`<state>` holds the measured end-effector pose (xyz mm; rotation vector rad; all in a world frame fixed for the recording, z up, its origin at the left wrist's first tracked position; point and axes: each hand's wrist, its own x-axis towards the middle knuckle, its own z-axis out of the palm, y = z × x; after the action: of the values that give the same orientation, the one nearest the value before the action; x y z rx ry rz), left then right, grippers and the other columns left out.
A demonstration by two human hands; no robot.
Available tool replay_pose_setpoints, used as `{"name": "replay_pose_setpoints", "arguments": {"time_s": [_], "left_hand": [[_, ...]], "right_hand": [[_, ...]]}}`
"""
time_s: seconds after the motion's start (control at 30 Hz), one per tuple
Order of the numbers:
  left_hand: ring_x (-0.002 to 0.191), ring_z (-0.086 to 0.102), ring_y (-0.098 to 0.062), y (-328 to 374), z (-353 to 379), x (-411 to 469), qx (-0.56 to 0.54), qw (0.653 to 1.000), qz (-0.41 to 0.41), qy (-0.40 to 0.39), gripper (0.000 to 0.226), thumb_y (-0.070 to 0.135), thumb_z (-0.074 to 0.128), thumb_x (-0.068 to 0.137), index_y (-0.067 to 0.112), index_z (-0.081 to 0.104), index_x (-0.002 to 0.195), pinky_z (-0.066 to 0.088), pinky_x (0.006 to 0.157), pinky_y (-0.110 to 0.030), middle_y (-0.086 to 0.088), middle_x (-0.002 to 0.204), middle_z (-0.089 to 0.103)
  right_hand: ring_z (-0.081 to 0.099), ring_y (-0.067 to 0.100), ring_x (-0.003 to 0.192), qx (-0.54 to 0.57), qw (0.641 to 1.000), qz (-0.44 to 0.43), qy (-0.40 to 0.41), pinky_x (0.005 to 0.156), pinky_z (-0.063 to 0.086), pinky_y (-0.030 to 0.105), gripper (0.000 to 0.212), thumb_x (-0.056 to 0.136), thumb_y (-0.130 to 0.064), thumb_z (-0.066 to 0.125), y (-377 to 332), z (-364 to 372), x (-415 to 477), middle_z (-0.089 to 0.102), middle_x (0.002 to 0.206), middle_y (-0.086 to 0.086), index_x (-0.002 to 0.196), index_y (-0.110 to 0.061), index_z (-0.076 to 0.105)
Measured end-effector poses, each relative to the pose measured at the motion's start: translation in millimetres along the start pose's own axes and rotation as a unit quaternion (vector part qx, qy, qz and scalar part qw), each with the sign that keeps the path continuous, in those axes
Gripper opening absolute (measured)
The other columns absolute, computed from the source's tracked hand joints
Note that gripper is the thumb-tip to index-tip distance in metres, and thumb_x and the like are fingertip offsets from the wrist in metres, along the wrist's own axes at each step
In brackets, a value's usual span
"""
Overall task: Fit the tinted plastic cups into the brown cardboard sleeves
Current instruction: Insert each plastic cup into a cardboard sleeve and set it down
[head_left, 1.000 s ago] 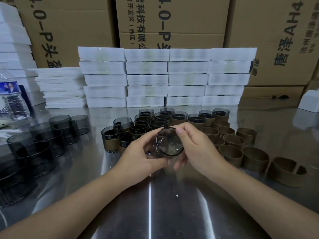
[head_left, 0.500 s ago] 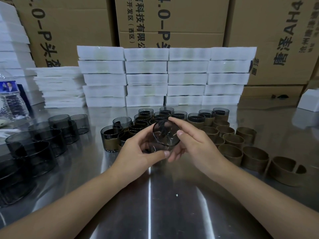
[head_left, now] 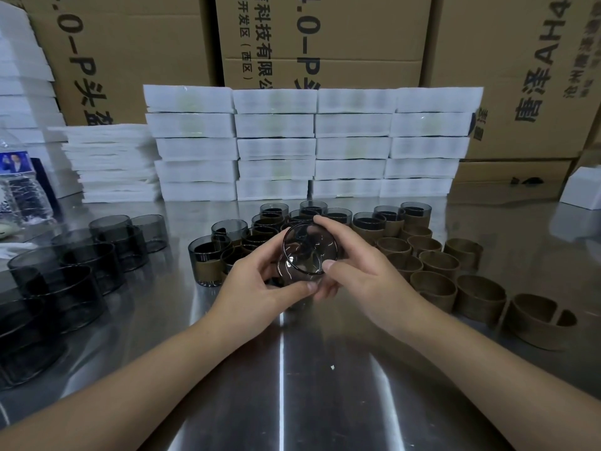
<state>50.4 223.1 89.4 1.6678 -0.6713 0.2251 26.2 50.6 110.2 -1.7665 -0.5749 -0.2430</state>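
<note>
Two-handed, grips tinted cup (head_left: pixel 309 247): left hand (head_left: pixel 257 288) curled round at 8 o'clock, right hand (head_left: pixel 359 275) pinching rim at 3 o'clock.

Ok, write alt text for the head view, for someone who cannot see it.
A left hand and right hand grip one tinted cup, tilted, above a steel table. Bare cups stand at left, sleeved cups behind the hands, empty sleeves at right, white stacks at the back.
</note>
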Motion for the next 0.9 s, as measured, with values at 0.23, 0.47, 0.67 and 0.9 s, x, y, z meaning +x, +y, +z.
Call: {"name": "replay_pose_setpoints", "arguments": {"time_s": [0.23, 0.47, 0.67, 0.9], "left_hand": [[0.093, 0.069, -0.002, -0.3, 0.6, 0.1, -0.005, 1.0, -0.002, 0.001, 0.068, -0.008, 0.077, 0.072, 0.02, 0.057, 0.131, 0.05, 0.069, -0.012, 0.012, 0.099, 0.074], [0.089, 0.068, 0.004, -0.5, 2.1, 0.9, 0.0, 1.0, 0.001, 0.005, 0.066, -0.007, 0.077, 0.072, 0.034, 0.057, 0.121, 0.048, 0.064, -0.008, 0.021, 0.1, 0.072], [0.091, 0.068, 0.002, -1.0, 1.2, -0.1, 0.022, 1.0, 0.009, 0.0, 0.065, -0.005, 0.077, 0.075, 0.032, 0.058, 0.125, 0.047, 0.064, -0.007, 0.019, 0.103, 0.072], [0.099, 0.068, -0.007, -4.2, 2.6, -0.8, 0.04, 0.999, 0.02, -0.01, 0.07, 0.002, 0.079, 0.076, 0.028, 0.053, 0.135, 0.048, 0.067, -0.011, 0.014, 0.115, 0.069]], "right_hand": [[0.069, 0.011, 0.07, -0.059, 0.998, -0.001, -0.002, 0.073, 0.054, 0.032, 0.057, 0.08, -0.027, 0.055, -0.2, 0.3, -2.3, 0.071, 0.095, -0.002, 0.13, -0.05, 0.038], [0.069, 0.028, 0.077, -0.09, 0.996, -0.009, 0.013, 0.079, 0.055, 0.054, 0.065, 0.069, -0.045, 0.06, 1.0, 2.1, -2.2, 0.068, 0.102, 0.011, 0.13, -0.051, 0.041], [0.068, 0.018, 0.087, -0.12, 0.992, -0.016, 0.027, 0.087, 0.054, 0.042, 0.056, 0.067, -0.051, 0.063, -0.3, 3.6, -1.8, 0.062, 0.116, -0.014, 0.119, -0.058, 0.043], [0.063, 0.002, 0.102, -0.134, 0.988, -0.008, 0.071, 0.092, 0.052, 0.036, 0.06, 0.06, -0.063, 0.067, -1.8, 6.5, -2.4, 0.062, 0.111, -0.023, 0.113, -0.049, 0.045]]}}
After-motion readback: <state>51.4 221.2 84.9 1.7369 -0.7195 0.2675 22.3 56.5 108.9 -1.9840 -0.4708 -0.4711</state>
